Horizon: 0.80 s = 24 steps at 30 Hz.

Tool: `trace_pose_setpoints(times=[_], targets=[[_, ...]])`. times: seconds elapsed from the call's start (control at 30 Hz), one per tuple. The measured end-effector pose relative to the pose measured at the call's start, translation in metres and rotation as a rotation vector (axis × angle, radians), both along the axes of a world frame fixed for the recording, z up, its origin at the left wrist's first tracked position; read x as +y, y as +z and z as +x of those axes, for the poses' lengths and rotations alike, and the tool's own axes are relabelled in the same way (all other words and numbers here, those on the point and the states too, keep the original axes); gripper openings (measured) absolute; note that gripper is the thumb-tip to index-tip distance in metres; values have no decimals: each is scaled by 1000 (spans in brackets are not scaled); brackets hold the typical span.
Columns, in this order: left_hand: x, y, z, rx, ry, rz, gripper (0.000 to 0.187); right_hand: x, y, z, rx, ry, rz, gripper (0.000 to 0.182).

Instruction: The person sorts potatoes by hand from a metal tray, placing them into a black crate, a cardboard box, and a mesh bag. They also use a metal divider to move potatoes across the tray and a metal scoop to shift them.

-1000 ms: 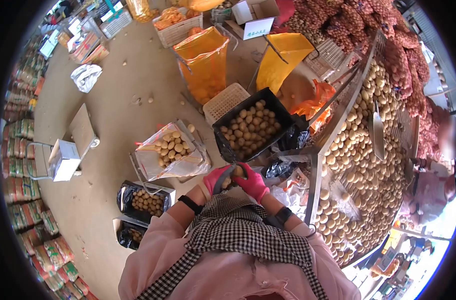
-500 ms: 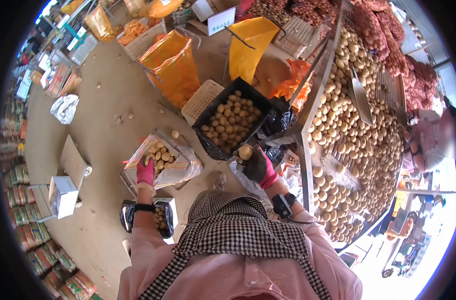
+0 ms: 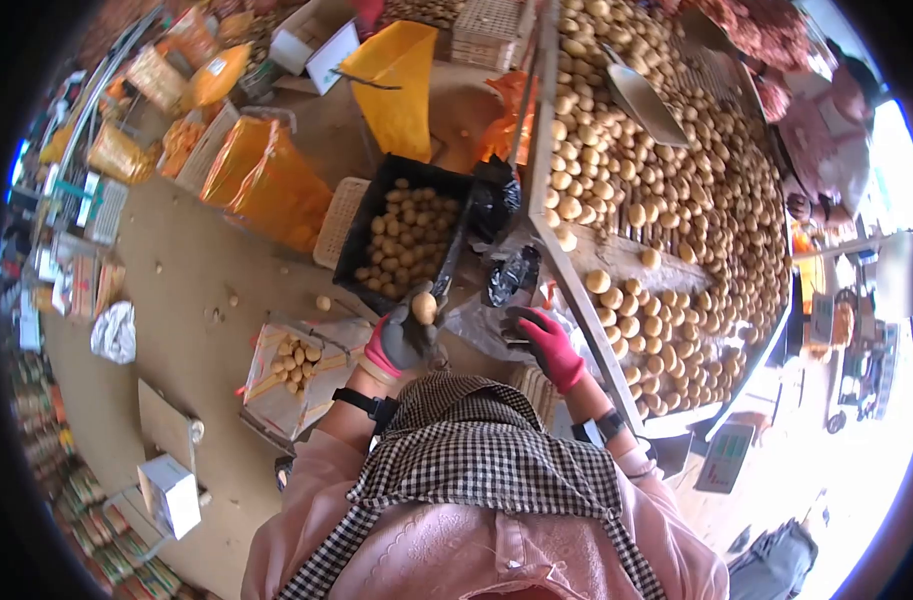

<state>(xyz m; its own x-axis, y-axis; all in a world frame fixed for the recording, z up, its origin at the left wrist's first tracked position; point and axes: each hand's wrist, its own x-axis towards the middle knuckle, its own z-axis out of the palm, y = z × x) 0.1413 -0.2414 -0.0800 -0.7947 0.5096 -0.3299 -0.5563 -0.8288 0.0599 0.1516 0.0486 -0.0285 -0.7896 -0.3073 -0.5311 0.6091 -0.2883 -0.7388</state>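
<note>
My left hand (image 3: 400, 338), in a pink and grey glove, is closed around a potato (image 3: 424, 308) at the near edge of a black crate (image 3: 351, 250) lined with dark plastic and partly filled with potatoes. My right hand (image 3: 544, 345), gloved the same way, hovers by crumpled clear plastic (image 3: 481, 325) beside the sorting table; its fingers are apart and no potato shows in them. Left of my left hand stands an open white sack (image 3: 326, 372) with several potatoes inside.
A slatted table (image 3: 566, 262) heaped with potatoes and bearing a metal scoop (image 3: 644, 105) stands at right, with another person (image 3: 826, 135) behind it. Orange mesh sacks (image 3: 266, 190), a yellow sack (image 3: 396, 85) and a white-topped trolley (image 3: 166, 425) stand around.
My left hand has come out of the white sack, moved right, and now holds a potato. My right hand, which held a potato before, has none visible. The view has turned rightward.
</note>
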Motion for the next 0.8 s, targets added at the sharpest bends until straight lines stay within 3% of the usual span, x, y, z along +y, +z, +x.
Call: trace_pose_setpoints(times=[0.03, 0.13, 0.2, 0.33, 0.47, 0.53, 0.57, 0.6, 0.63, 0.67, 0.7, 0.73, 0.8], targets=[[5, 15, -9, -195, -70, -46, 45, 12, 13, 10, 65, -52, 109, 39], [20, 11, -26, -156, -367, 85, 47, 54, 30, 39, 233, -271, 206, 38], [61, 37, -38, -87, -492, -54, 47, 89, 41, 64, 261, -458, 234, 39], [147, 86, -53, 401, -626, -608, 29, 168, 21, 120, 321, -913, 641, 30], [228, 72, -86, 740, -530, -935, 32, 234, -10, 182, 22, -1145, 1332, 46], [259, 32, -113, 1007, -459, -1191, 34, 255, -25, 206, -39, -1094, 1703, 46], [275, 33, -121, 983, -503, -1201, 36, 257, -26, 211, -68, -1055, 1814, 45], [290, 32, -129, 955, -544, -1215, 38, 258, -16, 207, -77, -1063, 1805, 45], [302, 3, -143, 1069, -479, -1224, 39, 256, -6, 202, 53, -990, 1755, 45], [313, 10, -144, 1076, -493, -1233, 39, 254, 0, 195, 176, -918, 1700, 46], [327, 21, -143, 1158, -539, -1415, 40, 257, -1, 184, 308, -868, 1568, 45], [342, 31, -143, 1237, -579, -1594, 42, 259, -2, 173, 356, -750, 1568, 45], [359, 8, -155, 1278, -592, -1655, 44, 265, 0, 151, 338, -692, 1679, 46]])
